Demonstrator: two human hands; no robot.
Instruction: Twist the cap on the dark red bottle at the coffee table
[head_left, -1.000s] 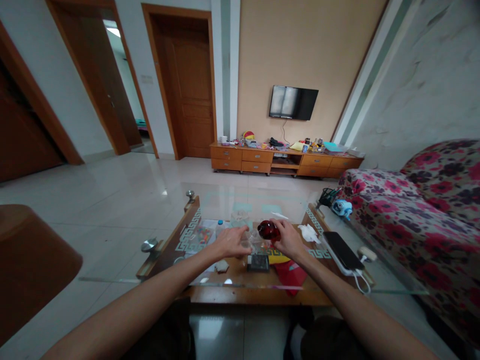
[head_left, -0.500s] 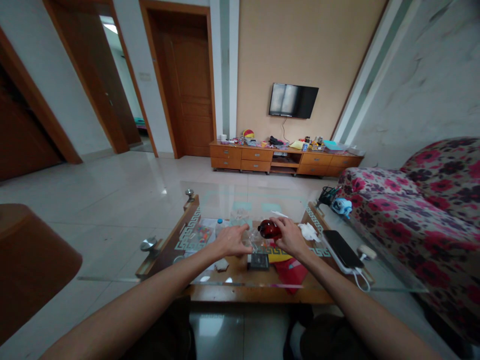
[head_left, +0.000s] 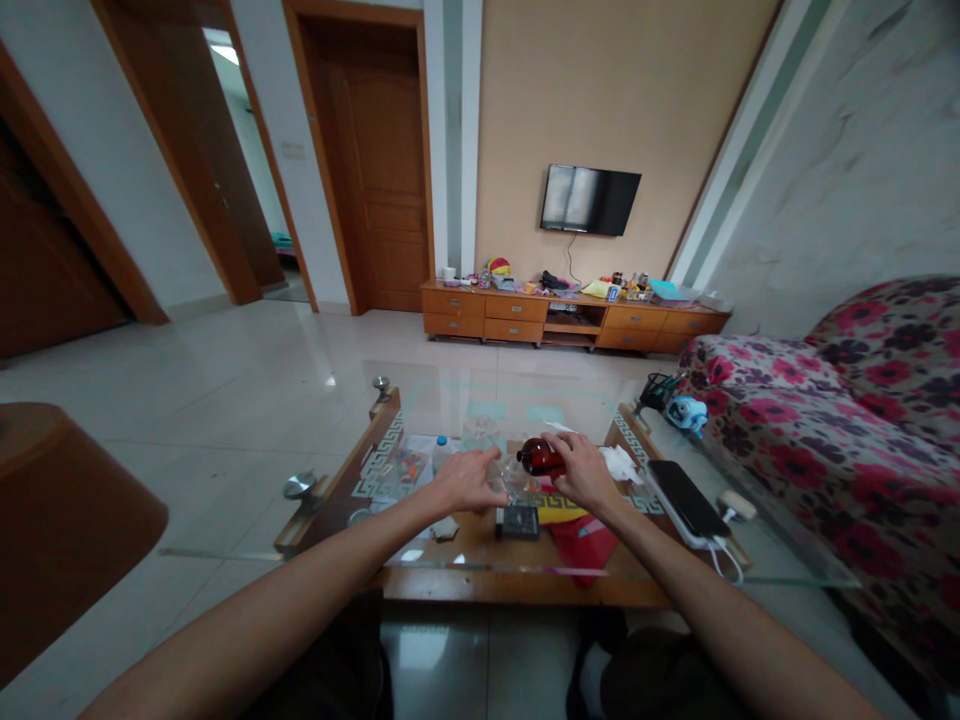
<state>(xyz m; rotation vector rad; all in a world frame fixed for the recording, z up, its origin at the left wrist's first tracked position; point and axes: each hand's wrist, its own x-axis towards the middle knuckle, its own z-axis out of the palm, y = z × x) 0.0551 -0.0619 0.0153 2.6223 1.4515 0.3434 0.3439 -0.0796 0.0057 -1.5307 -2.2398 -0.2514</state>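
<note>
My right hand is wrapped round a dark reddish-brown bottle. The bottle lies tilted nearly level, its neck pointing left. Beside its mouth, my left hand curves its thumb and fingers around a clear see-through vessel, which looks like a cup; its outline is faint against the glass tabletop. Whether liquid is flowing I cannot make out. Another clear container stands just behind the left hand.
A blue-capped bottle stands left of my hands. Under or on the glass are a dark box and a red item. White tissue, a phone with a cable, and a black pen holder are at the right.
The view has shifted slightly. Both hands stay almost in place, and the bottle keeps about the same tilt.
</note>
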